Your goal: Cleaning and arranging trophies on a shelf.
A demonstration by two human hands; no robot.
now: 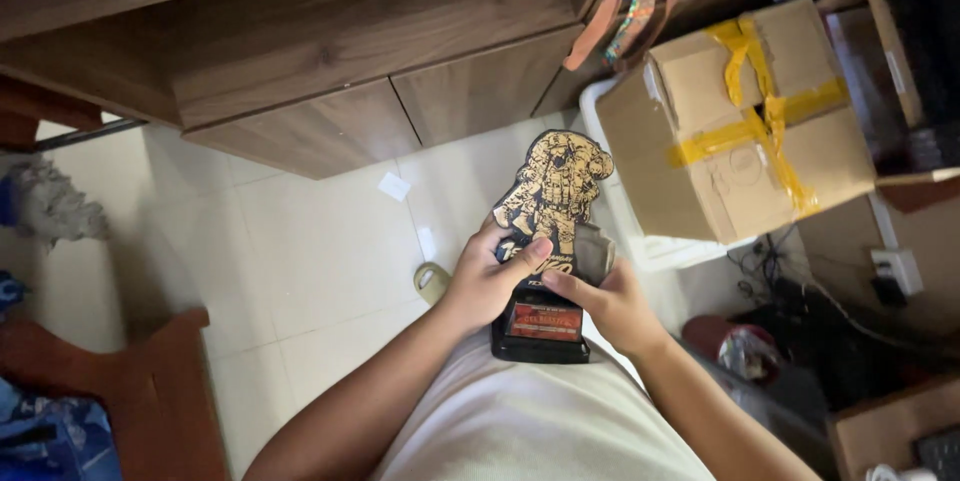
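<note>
While both hands grip it, the black plaque-style trophy with a gold cut-out figure on top and a red-orange plate on its black base (pixel 548 241) sits upright just above the person's lap, over the pale tiled floor (pixel 310 261). The gold figure has an irregular outline edged in black; the lettering below it is partly covered by a thumb. The left hand (pixel 487 281) wraps the trophy's left edge, fingers closed around it, thumb across the front. The right hand (pixel 612 303) clasps the right edge, narrowly curled, holding a grey cloth (pixel 594 249) against the trophy. A cardboard box sealed with yellow tape (pixel 740 126) rests near on the right; a brown wooden cabinet (pixel 330 61) stands beyond.
</note>
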